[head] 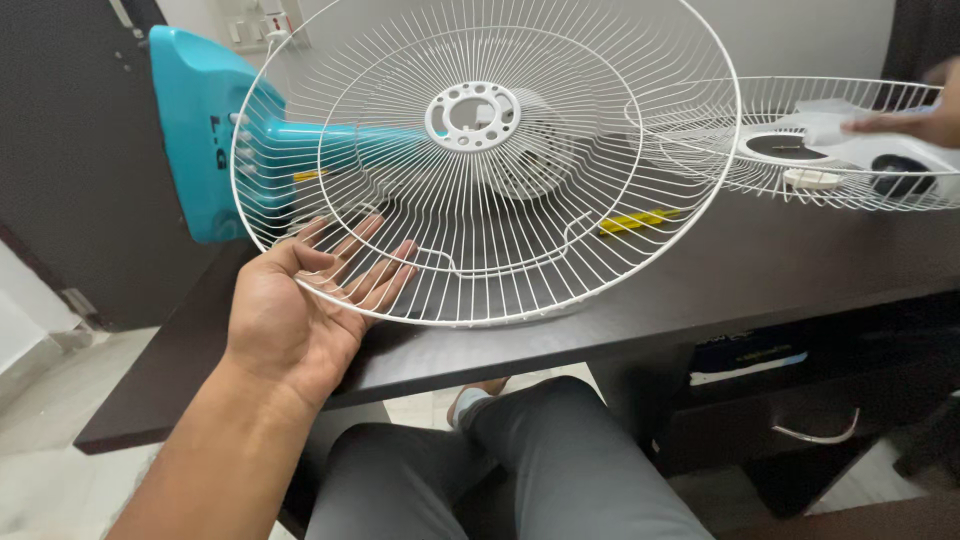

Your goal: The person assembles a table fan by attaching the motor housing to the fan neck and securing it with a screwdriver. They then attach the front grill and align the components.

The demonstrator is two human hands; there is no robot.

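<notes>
My left hand is palm up under the near left rim of a white wire fan guard, fingers curled through its wires and holding it tilted up off the dark table. The guard's round hub plate faces me. Behind it lies a teal fan body with its white motor housing. My right hand is at the far right edge, blurred, pressing a white cloth onto a second wire guard that lies flat on the table.
A yellow-handled screwdriver lies on the table behind the held guard. A white cap and a black round part rest on the flat guard. A shelf and a drawer with a metal handle sit under the table on the right. My legs are below.
</notes>
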